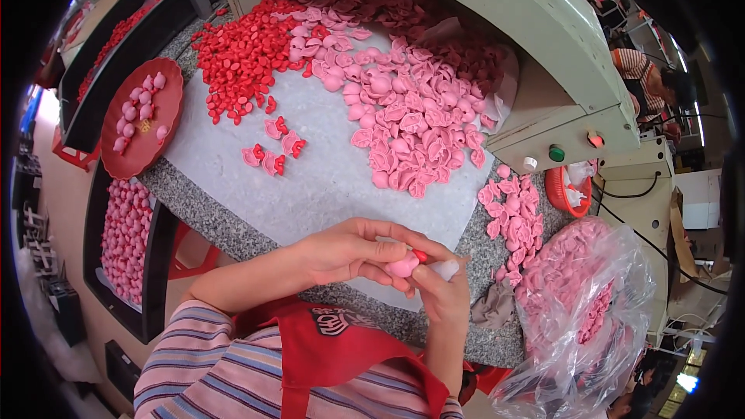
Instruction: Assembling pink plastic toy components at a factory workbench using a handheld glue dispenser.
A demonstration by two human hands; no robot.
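My left hand (358,254) and right hand (444,285) both grasp the pink piece (403,266) between them, red bit (420,255) rightward.

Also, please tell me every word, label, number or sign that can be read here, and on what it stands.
Red apron: pale letters on a dark badge, bent by folds; I don't copy the wording.
Red scalloped plate: gold mark, too small to read.
Machine panel: any marking is too small to read.
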